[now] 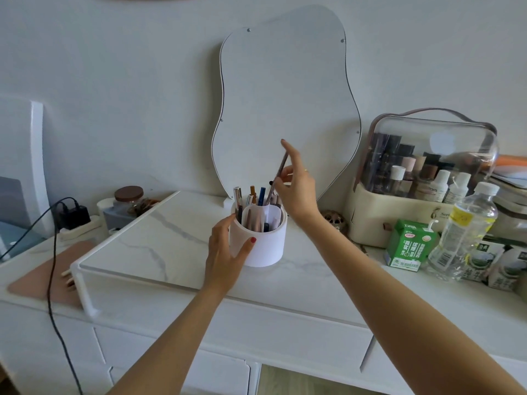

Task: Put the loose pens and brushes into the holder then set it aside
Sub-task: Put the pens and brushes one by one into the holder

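A white round holder (pixel 265 246) with inner compartments stands on the marble shelf (pixel 159 240), near its back edge. Several pens and brushes (pixel 256 201) stick up out of it. My left hand (pixel 225 255) wraps around the holder's left side, thumb on the front wall. My right hand (pixel 296 183) hovers above the holder's right rim and pinches a thin grey pen or brush (pixel 278 178) between the fingers. That stick slants down, its lower end inside the holder among the others.
A wavy-edged mirror (pixel 282 104) leans on the wall right behind the holder. To the right are a clear-lidded cosmetics case (pixel 422 178), a green carton (pixel 410 243) and a plastic bottle (pixel 464 232). At the left lie a jar (pixel 129 199), a power strip with a black cable (pixel 51 269) and a pink mat (pixel 48 277).
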